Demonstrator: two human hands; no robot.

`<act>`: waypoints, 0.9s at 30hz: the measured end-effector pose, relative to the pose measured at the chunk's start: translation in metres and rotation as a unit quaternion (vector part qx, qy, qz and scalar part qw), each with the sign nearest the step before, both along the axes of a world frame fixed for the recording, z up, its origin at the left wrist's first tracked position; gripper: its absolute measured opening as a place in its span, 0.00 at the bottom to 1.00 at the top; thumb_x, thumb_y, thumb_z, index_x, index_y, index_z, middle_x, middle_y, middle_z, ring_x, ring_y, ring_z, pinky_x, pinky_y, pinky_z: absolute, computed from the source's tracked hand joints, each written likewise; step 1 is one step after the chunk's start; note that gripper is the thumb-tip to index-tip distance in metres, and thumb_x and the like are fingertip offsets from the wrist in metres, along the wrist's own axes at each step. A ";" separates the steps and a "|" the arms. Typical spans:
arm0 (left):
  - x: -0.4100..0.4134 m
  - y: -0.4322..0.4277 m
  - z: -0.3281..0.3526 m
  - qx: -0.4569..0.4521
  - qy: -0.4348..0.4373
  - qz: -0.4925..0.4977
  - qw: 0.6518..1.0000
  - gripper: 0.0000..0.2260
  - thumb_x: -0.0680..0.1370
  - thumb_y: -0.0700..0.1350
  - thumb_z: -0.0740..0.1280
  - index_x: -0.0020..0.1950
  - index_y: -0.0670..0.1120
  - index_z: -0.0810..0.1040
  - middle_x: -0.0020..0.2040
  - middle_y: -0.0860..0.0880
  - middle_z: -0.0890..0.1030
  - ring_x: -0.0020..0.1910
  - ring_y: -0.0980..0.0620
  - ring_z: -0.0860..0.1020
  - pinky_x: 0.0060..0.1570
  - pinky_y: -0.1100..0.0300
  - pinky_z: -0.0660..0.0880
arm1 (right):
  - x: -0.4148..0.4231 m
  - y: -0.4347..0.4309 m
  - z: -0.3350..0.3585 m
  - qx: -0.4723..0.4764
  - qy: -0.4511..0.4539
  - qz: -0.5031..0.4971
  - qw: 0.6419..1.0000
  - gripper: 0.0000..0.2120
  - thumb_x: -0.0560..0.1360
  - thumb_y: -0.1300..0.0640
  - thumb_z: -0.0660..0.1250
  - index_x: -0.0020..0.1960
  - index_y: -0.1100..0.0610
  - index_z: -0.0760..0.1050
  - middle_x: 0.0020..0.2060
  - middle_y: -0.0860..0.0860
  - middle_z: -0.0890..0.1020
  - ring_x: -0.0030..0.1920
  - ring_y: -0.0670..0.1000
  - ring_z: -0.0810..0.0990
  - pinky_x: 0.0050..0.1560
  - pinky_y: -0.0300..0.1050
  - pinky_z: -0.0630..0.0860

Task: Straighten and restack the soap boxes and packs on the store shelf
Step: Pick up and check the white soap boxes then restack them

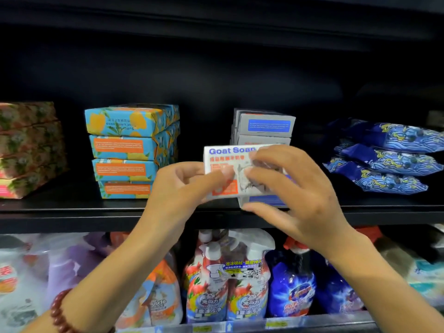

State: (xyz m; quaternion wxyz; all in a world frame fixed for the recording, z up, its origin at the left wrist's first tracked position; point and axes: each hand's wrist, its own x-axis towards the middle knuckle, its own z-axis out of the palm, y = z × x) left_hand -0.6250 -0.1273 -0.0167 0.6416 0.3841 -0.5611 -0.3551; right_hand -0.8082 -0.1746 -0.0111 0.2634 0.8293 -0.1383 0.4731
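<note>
Centrally in the head view, a white Goat Soap box (229, 169) is held in front of the upper shelf (72, 212), its face turned to the camera. It reads "Goat Soap" in blue, with red Chinese characters and an orange square below. The left hand (182, 186) pinches the box's left end, thumb pressed flat on the printed face and the other fingers curled together behind it. The right hand (295, 188) covers the right half, its fingers bent and slightly spread with their tips on the face. Its thumb reaches out below, along the lower edge of a grey box (264, 200) with a blue panel; whether it touches that box cannot be told. Behind, just above centre, stands a stack of grey boxes (264, 127) with blue label panels whose print is too small to read. Left of centre is a stack of blue and orange boxes (129, 150); the top one shows "Sulfur Spring" and "milk soap" upside down. At far left are floral boxes (26, 150), and at right lie dark blue wave-patterned packs (389, 159). Along the bottom of the frame, spray bottles (228, 284) carry the word "Detergent". A red bead bracelet (60, 311) circles the left wrist.
</note>
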 end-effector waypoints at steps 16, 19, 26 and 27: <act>0.015 0.010 0.009 -0.039 -0.113 0.044 0.992 0.35 0.55 0.53 0.78 0.62 0.49 0.76 0.54 0.56 0.82 0.52 0.64 0.79 0.48 0.71 0.75 | 0.006 0.003 0.007 0.006 -0.023 0.013 1.000 0.10 0.68 0.70 0.68 0.49 0.64 0.76 0.46 0.58 0.80 0.50 0.55 0.75 0.47 0.50 0.74; 0.017 0.011 0.015 -0.033 -0.160 0.038 0.986 0.25 0.58 0.50 0.78 0.54 0.51 0.79 0.48 0.57 0.84 0.47 0.62 0.81 0.42 0.71 0.76 | 0.009 0.001 0.002 -0.021 -0.028 0.033 0.999 0.07 0.73 0.68 0.62 0.50 0.61 0.71 0.46 0.60 0.81 0.50 0.55 0.75 0.44 0.52 0.75; 0.017 0.011 0.006 -0.080 -0.234 0.066 0.967 0.27 0.56 0.54 0.77 0.53 0.54 0.78 0.50 0.58 0.82 0.52 0.59 0.80 0.48 0.62 0.79 | 0.007 -0.004 -0.005 -0.030 -0.022 0.018 0.999 0.07 0.75 0.65 0.65 0.51 0.60 0.70 0.46 0.60 0.81 0.51 0.56 0.76 0.45 0.53 0.77; 0.016 0.011 0.005 -0.101 -0.236 0.080 0.963 0.26 0.57 0.54 0.77 0.54 0.54 0.78 0.50 0.57 0.82 0.52 0.58 0.80 0.48 0.61 0.78 | 0.006 -0.005 -0.005 -0.021 -0.017 0.014 1.000 0.09 0.73 0.66 0.66 0.52 0.60 0.70 0.48 0.59 0.80 0.52 0.55 0.75 0.47 0.52 0.76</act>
